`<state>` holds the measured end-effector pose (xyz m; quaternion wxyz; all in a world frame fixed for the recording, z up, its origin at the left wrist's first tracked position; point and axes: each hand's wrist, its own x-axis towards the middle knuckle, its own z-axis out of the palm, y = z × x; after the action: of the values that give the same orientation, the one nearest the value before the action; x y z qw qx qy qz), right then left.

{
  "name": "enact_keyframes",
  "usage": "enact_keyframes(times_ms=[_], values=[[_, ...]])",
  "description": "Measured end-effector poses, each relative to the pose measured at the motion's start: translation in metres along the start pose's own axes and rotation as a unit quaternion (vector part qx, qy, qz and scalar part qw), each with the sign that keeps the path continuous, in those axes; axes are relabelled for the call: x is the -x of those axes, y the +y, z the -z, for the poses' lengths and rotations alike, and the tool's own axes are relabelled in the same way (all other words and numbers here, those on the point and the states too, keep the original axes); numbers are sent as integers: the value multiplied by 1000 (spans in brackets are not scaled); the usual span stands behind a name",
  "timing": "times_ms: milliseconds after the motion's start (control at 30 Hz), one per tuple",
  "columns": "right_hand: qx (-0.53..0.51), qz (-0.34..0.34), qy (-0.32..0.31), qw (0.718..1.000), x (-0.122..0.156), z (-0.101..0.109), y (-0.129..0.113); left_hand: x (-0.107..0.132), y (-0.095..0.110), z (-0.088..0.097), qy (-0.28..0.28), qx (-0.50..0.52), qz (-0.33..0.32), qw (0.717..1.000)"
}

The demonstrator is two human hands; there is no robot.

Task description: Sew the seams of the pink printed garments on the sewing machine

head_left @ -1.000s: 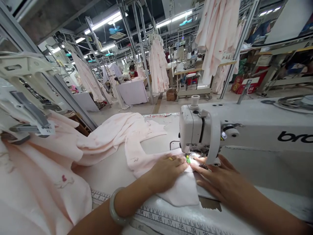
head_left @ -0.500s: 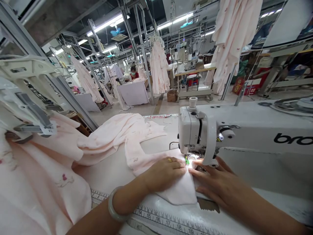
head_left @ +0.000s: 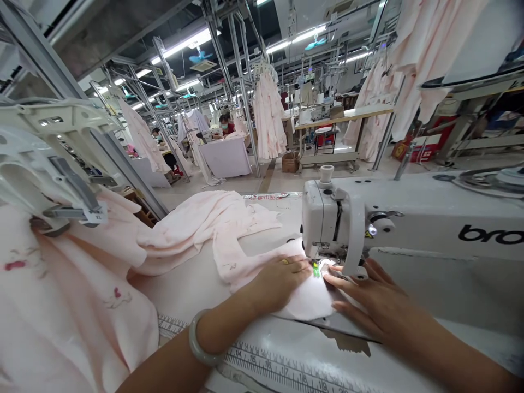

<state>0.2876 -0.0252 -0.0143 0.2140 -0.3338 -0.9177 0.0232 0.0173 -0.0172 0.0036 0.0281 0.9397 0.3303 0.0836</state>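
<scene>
A pale pink cloth piece (head_left: 313, 302) lies under the needle area of a white sewing machine (head_left: 413, 210), beside a bright green part (head_left: 316, 268) at the presser foot. My left hand (head_left: 278, 285) rests flat on the cloth just left of the foot, fingers stretched forward, with a ring and a bangle. To the right of the foot, my right hand (head_left: 374, 297) has its fingers spread, the tips at the cloth's right edge. Part of that hand is hidden behind the machine's curved white guard (head_left: 354, 234). The cloth's far end curves back toward a pink heap (head_left: 200, 215).
A printed ruler scale (head_left: 286, 371) runs along the table's front edge. Pink garments (head_left: 77, 305) hang at the left from a clamp hanger (head_left: 73, 191). Beyond are hanging garments (head_left: 268, 117), other sewing tables and a seated person (head_left: 225, 125).
The cloth has moved away from me under the machine; its near edge now lies closer to the foot. Both hands have stayed beside the foot, and the view has shifted slightly.
</scene>
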Motion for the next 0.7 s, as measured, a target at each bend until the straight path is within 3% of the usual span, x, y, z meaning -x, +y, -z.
enact_keyframes(times_ms=[400,467,567,633,700], values=[[-9,13,1,1000,-6,8,4,0,5,3,21,-33,12,999],[-12,19,-4,1000,-7,8,3,-1,3,9,45,-47,65,996],[-22,33,8,999,-7,6,1,3,-13,30,63,-74,231,968],[-33,49,25,998,-6,5,-3,13,-27,48,59,-94,327,939],[-41,59,33,997,-5,5,-11,31,-35,63,41,-97,367,924]])
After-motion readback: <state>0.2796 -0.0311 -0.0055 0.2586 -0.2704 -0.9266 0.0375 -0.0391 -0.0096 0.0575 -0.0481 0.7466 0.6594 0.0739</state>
